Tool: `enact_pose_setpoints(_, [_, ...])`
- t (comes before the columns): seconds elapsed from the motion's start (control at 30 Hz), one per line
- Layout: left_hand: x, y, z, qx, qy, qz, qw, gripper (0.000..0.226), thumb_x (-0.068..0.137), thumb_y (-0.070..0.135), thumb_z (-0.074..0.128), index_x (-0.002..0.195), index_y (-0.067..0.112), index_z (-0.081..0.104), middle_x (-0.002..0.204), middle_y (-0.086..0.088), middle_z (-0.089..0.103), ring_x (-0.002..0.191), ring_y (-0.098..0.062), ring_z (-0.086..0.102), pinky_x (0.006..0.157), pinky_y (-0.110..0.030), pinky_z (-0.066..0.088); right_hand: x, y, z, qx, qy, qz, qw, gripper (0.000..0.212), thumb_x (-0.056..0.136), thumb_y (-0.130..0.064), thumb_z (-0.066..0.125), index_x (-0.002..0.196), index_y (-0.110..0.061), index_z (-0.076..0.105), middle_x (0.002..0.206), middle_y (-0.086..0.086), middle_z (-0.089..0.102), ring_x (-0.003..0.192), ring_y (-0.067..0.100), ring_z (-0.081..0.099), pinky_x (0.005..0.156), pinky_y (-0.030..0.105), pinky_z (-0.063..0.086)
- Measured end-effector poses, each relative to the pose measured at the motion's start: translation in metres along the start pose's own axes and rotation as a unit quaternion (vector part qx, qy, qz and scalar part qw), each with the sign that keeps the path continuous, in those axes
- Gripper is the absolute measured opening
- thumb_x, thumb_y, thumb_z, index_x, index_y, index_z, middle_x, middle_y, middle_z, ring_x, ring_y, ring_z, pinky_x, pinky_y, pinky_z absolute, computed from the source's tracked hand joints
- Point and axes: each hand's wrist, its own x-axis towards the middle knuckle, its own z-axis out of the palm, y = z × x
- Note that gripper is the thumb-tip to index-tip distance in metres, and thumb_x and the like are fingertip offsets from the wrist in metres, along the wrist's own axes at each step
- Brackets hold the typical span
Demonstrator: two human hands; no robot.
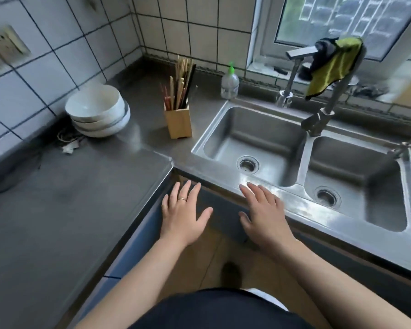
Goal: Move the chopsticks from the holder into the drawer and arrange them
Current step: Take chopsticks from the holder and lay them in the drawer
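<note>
Both forearms reach forward, palms down: the left hand [184, 213] with its ring [182, 199] hovers at the inner corner of the tabletop [57, 210], the right hand [262, 213] has its fingertips over the front rim of the sink [226, 172]. Each grip is apart, fingers spread flat, holding nothing. The chopsticks [182, 85] stand upright in the holder [178, 123] on the tabletop, just left of the sink, well apart from both hands; bowls [97, 112] sit stacked further left.
</note>
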Motion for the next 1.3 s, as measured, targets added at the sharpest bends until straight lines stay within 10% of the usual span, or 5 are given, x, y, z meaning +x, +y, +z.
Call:
enact_pose_setpoints(0.47, [0.169,-0.054,-0.045,-0.179,0.133,-0.138,0.965,0.072,0.087,0.052,0.056,0.148,0.024,0.03,0.152,0.0,0.036,0.142,-0.021,0.023,0.112,-0.043,0.026,0.216,-0.042,-0.035,0.106,0.013,-0.099,0.989,0.065,0.089,-0.036,0.054,0.147,-0.028,0.026,0.153,-0.004,0.031,0.139,0.022,0.029,0.11,0.043,0.028])
enact_pose_setpoints(0.87, [0.341,-0.076,-0.059,-0.28,0.125,-0.108,0.946,0.108,0.064,0.064,0.07,0.149,0.019,0.022,0.139,-0.006,0.046,0.129,-0.025,0.038,0.106,-0.042,0.036,0.372,-0.099,-0.043,0.361,0.048,0.076,0.928,0.09,0.086,-0.041,0.065,0.151,-0.01,0.011,0.154,0.008,0.03,0.142,0.019,0.028,0.113,0.036,0.029])
enact_pose_setpoints(1.13, [0.406,-0.101,-0.053,-0.432,0.121,-0.126,0.884,0.039,0.084,0.029,0.068,0.12,0.029,0.052,0.107,0.011,0.063,0.105,-0.017,0.061,0.087,-0.022,0.043,0.433,-0.116,-0.048,0.446,0.043,0.158,0.88,0.079,0.086,-0.045,0.064,0.148,-0.017,0.024,0.149,0.0,0.039,0.134,0.015,0.039,0.101,0.027,0.034])
enact_pose_setpoints(1.3, [0.424,-0.108,-0.058,-0.446,0.059,-0.112,0.886,0.015,0.086,0.034,0.068,0.1,0.035,0.062,0.09,0.018,0.067,0.089,-0.007,0.065,0.074,-0.024,0.047,0.455,-0.124,-0.049,0.477,0.062,0.164,0.861,0.025,0.085,-0.033,0.065,0.104,-0.017,0.063,0.097,-0.003,0.069,0.093,0.012,0.065,0.087,0.035,0.053])
